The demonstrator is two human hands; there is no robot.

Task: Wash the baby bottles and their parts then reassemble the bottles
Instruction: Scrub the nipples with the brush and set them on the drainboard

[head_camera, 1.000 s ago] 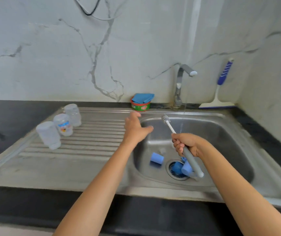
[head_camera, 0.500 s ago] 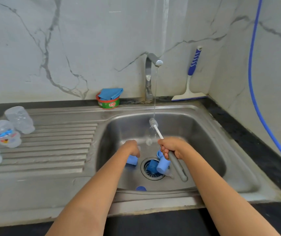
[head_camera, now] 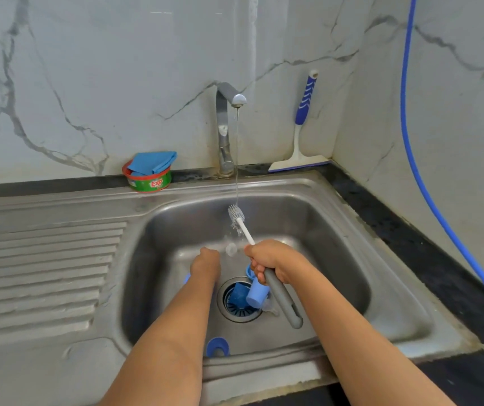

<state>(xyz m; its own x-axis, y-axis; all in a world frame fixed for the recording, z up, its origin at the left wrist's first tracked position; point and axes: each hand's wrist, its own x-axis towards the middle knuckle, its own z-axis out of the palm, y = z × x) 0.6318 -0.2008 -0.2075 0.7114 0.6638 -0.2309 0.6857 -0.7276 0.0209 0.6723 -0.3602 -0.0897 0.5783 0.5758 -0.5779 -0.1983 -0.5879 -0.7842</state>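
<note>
The step in hand looks like the washing of the small parts; reassembly has not begun. The right hand [head_camera: 270, 262] is curled tight round the bottle brush [head_camera: 281, 300], grey handle slanting down past the drain strainer [head_camera: 236, 313]. Its bristle head [head_camera: 236, 213] is behind the strainer, in the thin stream from the tap [head_camera: 225, 124].

The left hand [head_camera: 205, 260] reaches down into the sink [head_camera: 337, 253], just left of the strainer, back of the hand to the camera. Its fingers are hidden. A sliver of blue shows at its left edge, but I cannot tell whether it grips anything.

The loose parts lie around the strainer:
- A light-blue cap [head_camera: 257, 293] lies on its side across the strainer's right rim, by the brush handle.
- A darker blue piece [head_camera: 238, 290] sits on the strainer.
- A blue ring [head_camera: 218, 345] lies in front of it, against the near sink wall.
- A small clear part [head_camera: 231, 249], perhaps a teat, lies behind it.

Next, the left hand probably needs to lift one part clear and present its open end to the bristles. The parts are wet and may slip.
</note>
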